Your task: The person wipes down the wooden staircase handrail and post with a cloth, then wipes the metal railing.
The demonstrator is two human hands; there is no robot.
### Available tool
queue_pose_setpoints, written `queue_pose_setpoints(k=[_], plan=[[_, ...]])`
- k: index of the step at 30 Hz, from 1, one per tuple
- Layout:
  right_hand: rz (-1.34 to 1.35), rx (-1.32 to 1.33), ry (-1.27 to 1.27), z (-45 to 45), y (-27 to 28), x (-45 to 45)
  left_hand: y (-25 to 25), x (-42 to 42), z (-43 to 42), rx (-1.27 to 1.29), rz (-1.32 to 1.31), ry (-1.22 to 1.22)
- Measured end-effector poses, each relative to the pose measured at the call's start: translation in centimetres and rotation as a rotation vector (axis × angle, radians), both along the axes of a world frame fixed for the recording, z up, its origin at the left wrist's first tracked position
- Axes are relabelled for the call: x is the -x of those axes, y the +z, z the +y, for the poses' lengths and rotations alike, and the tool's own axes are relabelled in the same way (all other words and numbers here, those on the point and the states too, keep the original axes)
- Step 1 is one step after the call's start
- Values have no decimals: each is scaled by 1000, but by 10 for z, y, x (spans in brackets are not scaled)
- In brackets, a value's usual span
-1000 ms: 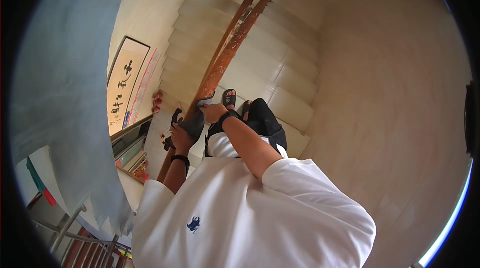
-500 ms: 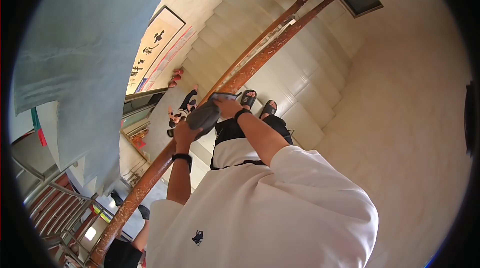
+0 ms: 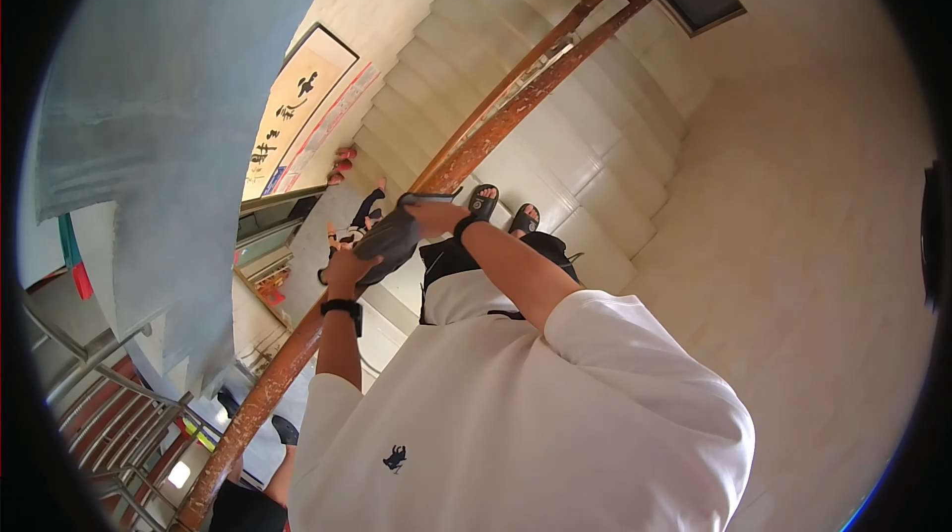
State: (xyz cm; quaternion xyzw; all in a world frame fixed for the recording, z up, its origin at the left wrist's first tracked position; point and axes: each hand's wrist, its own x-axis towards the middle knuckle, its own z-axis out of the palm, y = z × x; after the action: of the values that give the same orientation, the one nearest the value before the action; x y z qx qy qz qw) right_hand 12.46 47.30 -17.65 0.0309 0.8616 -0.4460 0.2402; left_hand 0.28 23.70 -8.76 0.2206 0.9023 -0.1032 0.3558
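A dark grey cloth (image 3: 390, 242) wraps a scuffed wooden handrail (image 3: 278, 373), hiding that stretch of it, the left hand (image 3: 345, 266) grasping its lower end, the right hand (image 3: 434, 218) its upper edge. Beyond lie pale stairs (image 3: 426, 61), framed calligraphy (image 3: 297, 111) and a person (image 3: 369, 206) below. The cloth's long axis follows the rail, pointing up and right.
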Motion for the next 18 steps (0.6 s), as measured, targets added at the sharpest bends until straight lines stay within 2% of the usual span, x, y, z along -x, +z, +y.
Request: queue_pose_setpoints(k=[1,2,5,8,11,15,18], plan=[[64,29,-10,-10,6,8,22,1,-2,30,3,14],[39,61,-18,-11,19,17,20,2,-6,35,7,-20],[-5,142,-48,-1,51,40,-22,14,-11,62,8,-131],[-35,46,-299,11,35,26,-62,3,32,-49,91,-195],[-171,22,-354,36,6,-5,-77,-5,76,-160,79,-216],[-305,-54,-339,76,18,-37,-117,-9,110,-237,-48,-155],[-320,-119,-327,90,1,-41,-126,-35,133,-206,102,-164]])
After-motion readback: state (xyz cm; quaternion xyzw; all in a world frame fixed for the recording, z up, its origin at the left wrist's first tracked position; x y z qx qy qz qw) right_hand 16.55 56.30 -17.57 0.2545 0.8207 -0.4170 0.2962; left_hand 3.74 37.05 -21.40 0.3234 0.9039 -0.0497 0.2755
